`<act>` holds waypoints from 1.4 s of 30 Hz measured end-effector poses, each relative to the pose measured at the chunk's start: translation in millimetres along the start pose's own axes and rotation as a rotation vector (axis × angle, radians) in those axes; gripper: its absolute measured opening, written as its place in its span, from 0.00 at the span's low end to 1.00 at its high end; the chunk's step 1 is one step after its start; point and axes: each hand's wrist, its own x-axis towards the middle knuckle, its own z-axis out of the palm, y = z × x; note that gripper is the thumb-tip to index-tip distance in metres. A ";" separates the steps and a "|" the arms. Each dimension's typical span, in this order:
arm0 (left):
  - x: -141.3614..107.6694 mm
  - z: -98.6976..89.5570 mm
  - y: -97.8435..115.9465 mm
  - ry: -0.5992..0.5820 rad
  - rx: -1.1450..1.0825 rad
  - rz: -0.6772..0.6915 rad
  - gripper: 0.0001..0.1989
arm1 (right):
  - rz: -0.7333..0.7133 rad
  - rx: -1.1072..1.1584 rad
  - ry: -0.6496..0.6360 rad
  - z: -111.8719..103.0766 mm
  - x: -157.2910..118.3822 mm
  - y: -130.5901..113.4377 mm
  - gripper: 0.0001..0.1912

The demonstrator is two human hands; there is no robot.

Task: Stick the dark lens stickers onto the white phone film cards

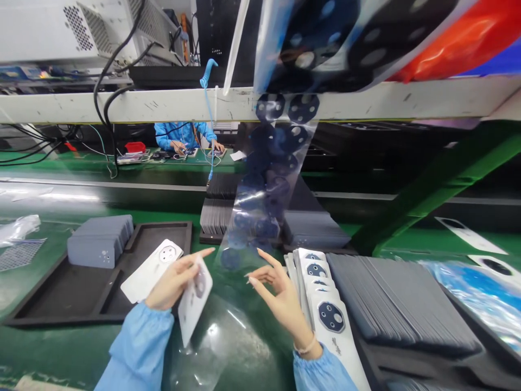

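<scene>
My left hand (173, 279) is closed on a thin white phone back cover (189, 312), tilted nearly on edge, with its index finger stretched out past the top. To the right, my right hand (279, 296) is held with its fingers apart and nothing visible in them. Between and beyond the hands hangs a clear film strip (264, 184) bearing dark round stickers. Beside my right hand, a row of overlapping white covers (336, 342) carries dark round camera stickers. Another white cover (146, 274), with a bare camera area, lies behind my left hand.
A black tray (61, 304) at left holds grey sheets (100, 239). More grey sheets (402, 298) fill a tray at right. A white shelf beam (163, 106) crosses above; a green post (439, 184) slants at right. Across the bench, another person's blue sleeves (175, 136) show.
</scene>
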 end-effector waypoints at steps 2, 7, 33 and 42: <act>5.6 14.6 -13.6 -0.095 -0.051 -0.018 0.15 | -0.095 -0.159 0.029 3.6 -1.9 -2.2 0.27; 8.4 29.3 -33.9 -0.207 -0.055 -0.077 0.25 | -0.428 -0.805 0.441 12.7 -3.2 -15.6 0.36; 3.0 33.5 -35.1 -0.270 0.533 0.287 0.17 | -0.706 -0.757 0.093 3.0 -1.4 -17.9 0.22; 6.4 33.7 -37.7 -0.290 0.468 0.308 0.16 | -0.641 -0.712 0.065 5.6 -2.8 -16.1 0.10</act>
